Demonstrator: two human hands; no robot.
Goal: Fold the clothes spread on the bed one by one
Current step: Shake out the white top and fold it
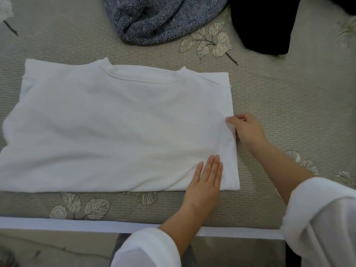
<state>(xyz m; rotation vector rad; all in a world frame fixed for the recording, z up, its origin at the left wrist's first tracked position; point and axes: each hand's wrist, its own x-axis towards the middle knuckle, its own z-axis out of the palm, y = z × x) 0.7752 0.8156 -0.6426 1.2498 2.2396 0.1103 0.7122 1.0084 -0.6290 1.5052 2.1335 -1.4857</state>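
Observation:
A white T-shirt (pixel 115 124) lies flat on the bed, collar toward the far side, its right side folded in to a straight edge. My left hand (pixel 206 180) presses flat, fingers straight, on the shirt's near right corner. My right hand (pixel 245 130) pinches the folded right edge of the shirt between thumb and curled fingers, about halfway along that edge. Both forearms come out of rolled white sleeves.
A blue-grey knitted garment (pixel 159 18) lies bunched at the far middle of the bed, and a black garment (pixel 265 24) lies at the far right. The bedspread (pixel 289 97) is grey-green with leaf prints. The bed's white front edge (pixel 77 224) runs below the shirt.

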